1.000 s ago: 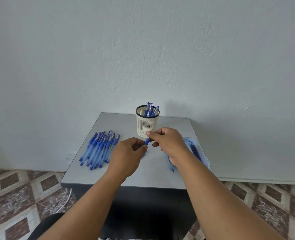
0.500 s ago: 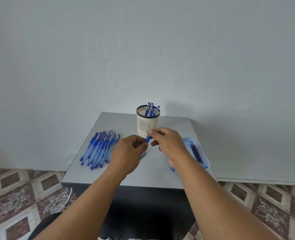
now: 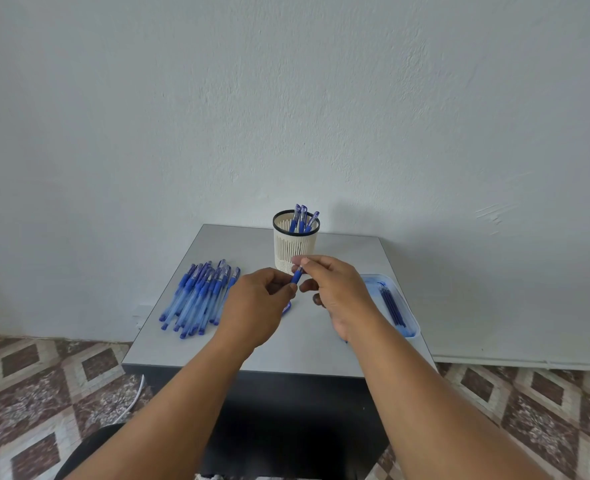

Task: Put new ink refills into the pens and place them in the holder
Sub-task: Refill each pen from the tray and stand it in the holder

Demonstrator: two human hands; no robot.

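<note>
Both hands hold one blue pen [image 3: 297,275] just in front of the cream mesh holder [image 3: 295,244]. My left hand [image 3: 257,304] grips its lower barrel, most of it hidden under the fingers. My right hand [image 3: 335,289] pinches the pen's upper blue end between thumb and forefinger. Three blue pens [image 3: 302,219] stand in the holder. A pile of several blue pens [image 3: 198,297] lies on the table's left side. A clear tray [image 3: 409,318] with dark blue refills [image 3: 392,306] sits at the right.
The small grey table [image 3: 286,351] stands against a white wall. A blue pen part [image 3: 286,308] peeks out below my left hand. Patterned floor tiles and a white cable [image 3: 132,401] lie to the left below the table.
Both hands with the pen have shifted slightly up and toward the holder. My right fingers have moved along the pen's upper end.
</note>
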